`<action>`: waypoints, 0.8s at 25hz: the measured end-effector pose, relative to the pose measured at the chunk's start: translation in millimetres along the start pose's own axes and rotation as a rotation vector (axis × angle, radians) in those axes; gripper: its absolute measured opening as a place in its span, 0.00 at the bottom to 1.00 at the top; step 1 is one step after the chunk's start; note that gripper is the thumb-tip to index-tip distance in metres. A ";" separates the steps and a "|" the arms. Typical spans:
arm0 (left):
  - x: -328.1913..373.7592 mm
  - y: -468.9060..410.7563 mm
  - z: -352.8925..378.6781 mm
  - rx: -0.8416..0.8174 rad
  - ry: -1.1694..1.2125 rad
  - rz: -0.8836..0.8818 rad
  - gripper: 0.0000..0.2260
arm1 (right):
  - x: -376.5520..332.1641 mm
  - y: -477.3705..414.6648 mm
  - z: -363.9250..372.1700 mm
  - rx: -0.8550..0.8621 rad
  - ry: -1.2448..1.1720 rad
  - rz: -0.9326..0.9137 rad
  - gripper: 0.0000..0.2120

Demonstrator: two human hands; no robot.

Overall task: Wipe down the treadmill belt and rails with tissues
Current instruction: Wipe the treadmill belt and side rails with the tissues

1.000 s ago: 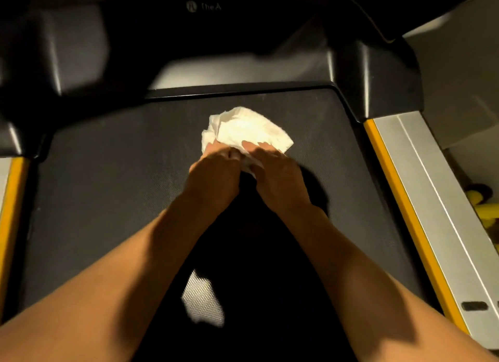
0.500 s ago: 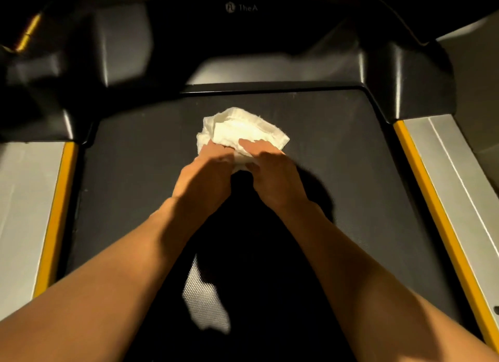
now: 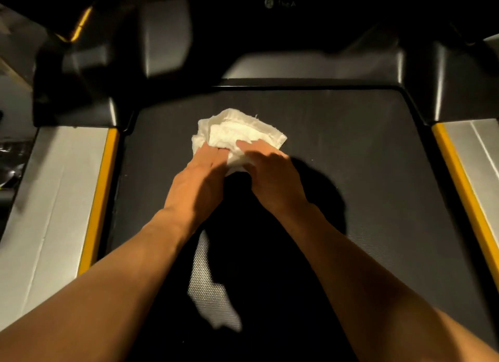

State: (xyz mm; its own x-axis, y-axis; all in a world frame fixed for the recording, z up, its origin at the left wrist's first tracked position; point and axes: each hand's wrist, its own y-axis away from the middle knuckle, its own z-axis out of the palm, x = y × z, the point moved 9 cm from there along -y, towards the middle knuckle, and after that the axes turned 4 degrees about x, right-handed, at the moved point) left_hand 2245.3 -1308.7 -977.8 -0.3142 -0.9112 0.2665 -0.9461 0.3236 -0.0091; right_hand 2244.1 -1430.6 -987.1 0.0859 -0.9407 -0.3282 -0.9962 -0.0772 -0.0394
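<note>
Forearms (image 3: 129, 275) come in from the near edge and throw a heavy shadow (image 3: 270, 253) on the belt (image 3: 364, 151) behind the hands, so the surface there is unreadable. Left hand (image 3: 199, 178) and right hand (image 3: 272, 178) are side by side, fingers laid flat, pressing down on the tissue wad (image 3: 237, 129). Nothing visibly curls round it, and the thumbs are hidden. The wad sits under the fingertips and sticks out just ahead of them. My read: belt wipe, front section. Next move needs steady downward pressure and a sideways sweep, wad kept bunched. Left rail (image 3: 54, 189) is well outboard of the left hand. Right rail (image 3: 483, 145) is outboard of the right hand and cut off by the frame. Neither is touched. Motor hood (image 3: 270, 43) beyond the wad is dark, logo (image 3: 279, 4) illegible.
</note>
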 end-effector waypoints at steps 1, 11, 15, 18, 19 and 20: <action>2.7 -3.9 -1.7 -0.016 -0.018 -0.027 0.20 | 1.0 -1.8 -2.9 0.017 0.017 0.007 0.21; -40.7 25.9 -12.2 0.049 0.007 -0.002 0.22 | -50.8 -10.3 16.2 0.026 -0.017 -0.192 0.20; -50.1 13.9 -8.4 -0.002 0.002 -0.056 0.27 | -59.9 -32.9 17.0 0.049 -0.039 -0.091 0.21; -71.9 15.2 -19.3 -0.020 -0.032 -0.104 0.25 | -91.5 -32.3 24.4 0.015 -0.038 -0.106 0.21; -78.3 22.4 -26.3 0.000 -0.054 -0.094 0.24 | -100.2 -24.6 25.0 0.017 -0.044 -0.138 0.20; -78.7 33.3 -31.5 0.018 -0.095 -0.061 0.22 | -104.1 -16.8 26.9 -0.003 -0.047 -0.171 0.19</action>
State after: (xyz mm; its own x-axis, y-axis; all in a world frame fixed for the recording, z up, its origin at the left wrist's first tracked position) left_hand 2241.0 -1218.2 -968.6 -0.2614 -0.9494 0.1743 -0.9647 0.2632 -0.0131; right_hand 2252.2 -1322.4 -977.7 0.2542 -0.8972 -0.3611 -0.9672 -0.2356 -0.0953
